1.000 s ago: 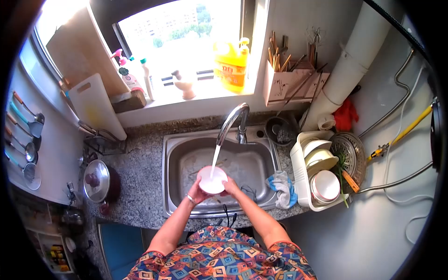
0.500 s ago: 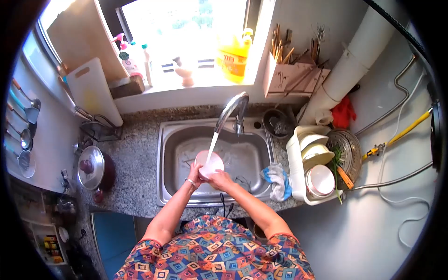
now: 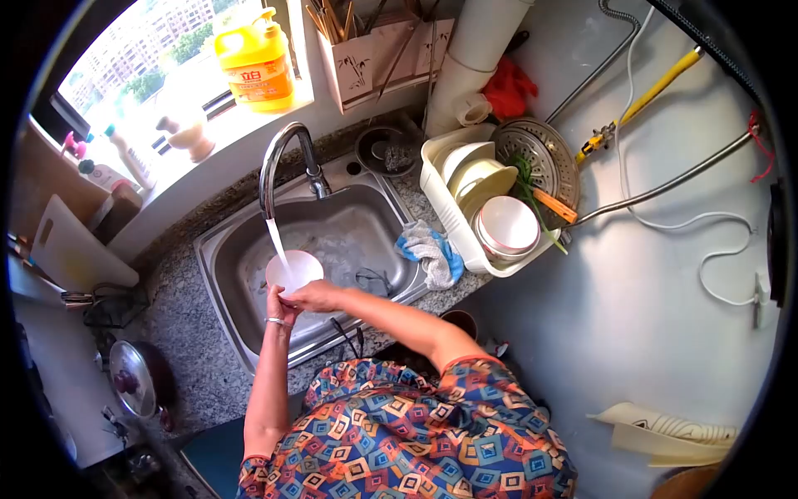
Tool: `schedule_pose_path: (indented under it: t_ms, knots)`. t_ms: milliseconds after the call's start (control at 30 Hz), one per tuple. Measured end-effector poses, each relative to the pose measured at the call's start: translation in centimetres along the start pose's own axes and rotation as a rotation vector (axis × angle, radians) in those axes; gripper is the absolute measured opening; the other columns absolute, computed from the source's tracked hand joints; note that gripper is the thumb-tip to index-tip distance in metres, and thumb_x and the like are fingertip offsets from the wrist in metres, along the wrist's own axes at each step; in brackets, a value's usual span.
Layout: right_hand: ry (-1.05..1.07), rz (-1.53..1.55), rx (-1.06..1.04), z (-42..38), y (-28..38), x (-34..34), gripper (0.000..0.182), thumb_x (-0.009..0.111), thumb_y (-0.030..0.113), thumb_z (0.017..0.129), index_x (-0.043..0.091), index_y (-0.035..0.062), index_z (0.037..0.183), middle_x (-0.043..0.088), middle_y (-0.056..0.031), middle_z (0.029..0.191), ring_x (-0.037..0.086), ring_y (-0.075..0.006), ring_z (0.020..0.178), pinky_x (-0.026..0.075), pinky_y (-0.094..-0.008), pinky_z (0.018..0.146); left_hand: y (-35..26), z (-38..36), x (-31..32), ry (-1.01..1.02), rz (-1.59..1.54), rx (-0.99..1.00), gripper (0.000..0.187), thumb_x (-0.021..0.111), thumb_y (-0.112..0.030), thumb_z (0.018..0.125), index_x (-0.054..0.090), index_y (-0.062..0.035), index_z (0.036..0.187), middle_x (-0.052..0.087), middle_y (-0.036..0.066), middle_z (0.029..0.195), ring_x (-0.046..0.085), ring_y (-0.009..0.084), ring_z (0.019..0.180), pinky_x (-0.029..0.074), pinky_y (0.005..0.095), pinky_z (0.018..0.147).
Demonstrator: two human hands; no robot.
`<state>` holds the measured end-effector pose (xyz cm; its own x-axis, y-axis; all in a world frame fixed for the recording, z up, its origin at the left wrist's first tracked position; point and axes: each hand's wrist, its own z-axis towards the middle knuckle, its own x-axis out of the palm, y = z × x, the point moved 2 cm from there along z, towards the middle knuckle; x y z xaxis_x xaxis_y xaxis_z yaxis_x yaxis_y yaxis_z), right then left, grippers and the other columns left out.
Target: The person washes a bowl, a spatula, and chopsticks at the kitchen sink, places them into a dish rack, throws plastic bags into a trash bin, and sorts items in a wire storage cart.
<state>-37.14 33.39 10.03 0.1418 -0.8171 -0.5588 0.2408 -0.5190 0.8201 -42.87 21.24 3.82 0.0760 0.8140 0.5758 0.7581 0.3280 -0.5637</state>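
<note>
Both my hands hold a small white bowl [image 3: 306, 268] with a pinkish rim over the steel sink [image 3: 241, 309]. My left hand [image 3: 280, 306] grips its near left side, a bracelet on the wrist. On the near right side, my right hand [image 3: 314, 296] has its fingers closed against the bowl; some fingertips are hidden. Water runs from the curved faucet [image 3: 268, 179] into the bowl. A blue and white cloth [image 3: 432, 256] hangs over the sink's right edge. Something dark and thin [image 3: 374, 281] lies in the sink.
Right of the sink stands a white dish rack [image 3: 446, 208] with plates and stacked bowls [image 3: 509, 226]. A lidded pot [image 3: 141, 378] sits on the counter at left. A yellow detergent jug [image 3: 256, 71] stands on the sill. A dark bowl with a scourer [image 3: 386, 151] is behind the sink.
My view has turned to the right, so the sink and window appear further left and tilted. The bowl remains in both hands under the running water.
</note>
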Motion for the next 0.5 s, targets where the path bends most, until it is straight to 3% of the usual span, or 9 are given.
schedule_pose_path:
  t_ms: [67,100,167,200,233,300,367,433,500]
  knots:
    - [0.182,-0.283,-0.031,0.1,-10.0,2.5,0.019,0.048,0.025,0.077,0.059,0.0136,0.087,0.061,-0.0099,0.082,0.057,-0.0269,0.081,0.042,-0.0380,0.078,-1.6,-2.2,2.1,0.047,0.211,0.039,0.058,0.049,-0.025,0.066,0.036,-0.0100,0.120,0.045,0.013,0.114,0.046,0.0294,0.104,0.042,0.0521,0.081]
    - [0.153,-0.637,-0.307,-0.4,-8.7,0.2,0.019,0.049,0.025,0.077,0.059,0.0139,0.088,0.061,-0.0095,0.082,0.057,-0.0263,0.082,0.042,-0.0383,0.078,-1.2,-1.8,1.4,0.033,0.096,0.005,0.057,0.049,-0.026,0.066,0.036,-0.0099,0.119,0.046,0.013,0.113,0.046,0.0294,0.104,0.042,0.0515,0.080]
    - [0.113,-0.542,-0.166,0.5,-5.3,0.8,0.017,0.051,0.024,0.075,0.060,0.0139,0.086,0.061,-0.0088,0.080,0.058,-0.0261,0.080,0.043,-0.0378,0.075,0.0,0.4,-0.6,0.003,-0.135,-0.062,0.057,0.049,-0.026,0.065,0.037,-0.0097,0.118,0.047,0.012,0.111,0.046,0.0293,0.104,0.043,0.0503,0.079]
    - [0.100,-0.489,-0.097,1.0,-3.4,1.6,0.016,0.052,0.024,0.075,0.060,0.0139,0.084,0.061,-0.0085,0.079,0.058,-0.0261,0.079,0.044,-0.0376,0.074,0.9,1.5,-1.6,-0.177,-0.090,-0.006,0.055,0.049,-0.026,0.066,0.039,-0.0105,0.118,0.048,0.013,0.111,0.046,0.0289,0.105,0.044,0.0480,0.079]
    - [-0.028,-0.249,0.160,1.6,-2.0,2.3,0.016,0.054,0.023,0.073,0.060,0.0144,0.085,0.062,-0.0067,0.076,0.059,-0.0259,0.074,0.045,-0.0355,0.068,2.3,4.9,-3.7,0.004,-0.127,0.209,0.052,0.049,-0.026,0.067,0.042,-0.0094,0.116,0.050,0.013,0.108,0.047,0.0277,0.102,0.044,0.0457,0.079]
    - [-0.088,0.049,-0.022,1.9,-2.8,4.3,0.015,0.053,0.024,0.074,0.060,0.0143,0.083,0.061,-0.0084,0.075,0.059,-0.0281,0.070,0.046,-0.0343,0.064,1.5,3.7,-3.9,-0.003,-0.097,0.034,0.053,0.048,-0.025,0.067,0.038,-0.0113,0.117,0.048,0.013,0.108,0.047,0.0282,0.101,0.045,0.0477,0.078]
    - [-0.032,0.504,0.437,1.2,-4.1,1.4,0.012,0.054,0.021,0.073,0.059,0.0138,0.080,0.060,-0.0107,0.075,0.058,-0.0290,0.070,0.046,-0.0340,0.065,-1.5,2.6,-3.1,-0.044,0.171,-0.021,0.054,0.048,-0.024,0.068,0.032,-0.0162,0.119,0.044,0.013,0.111,0.047,0.0295,0.099,0.045,0.0523,0.074]
    - [-0.088,-0.475,-0.407,2.2,-10.3,4.2,0.011,0.053,0.021,0.074,0.059,0.0140,0.079,0.059,-0.0118,0.076,0.057,-0.0289,0.069,0.046,-0.0333,0.065,-1.5,3.8,-6.3,0.051,0.189,-0.054,0.054,0.048,-0.026,0.068,0.028,-0.0206,0.118,0.041,0.012,0.113,0.046,0.0309,0.100,0.045,0.0558,0.071]
    - [-0.011,-0.466,-0.172,3.1,-9.5,6.9,0.013,0.051,0.021,0.076,0.059,0.0141,0.082,0.060,-0.0109,0.078,0.057,-0.0280,0.071,0.046,-0.0336,0.067,-0.7,4.0,-6.6,-0.010,0.000,-0.011,0.051,0.051,-0.027,0.067,0.031,-0.0202,0.114,0.042,0.012,0.111,0.047,0.0302,0.097,0.046,0.0550,0.069]
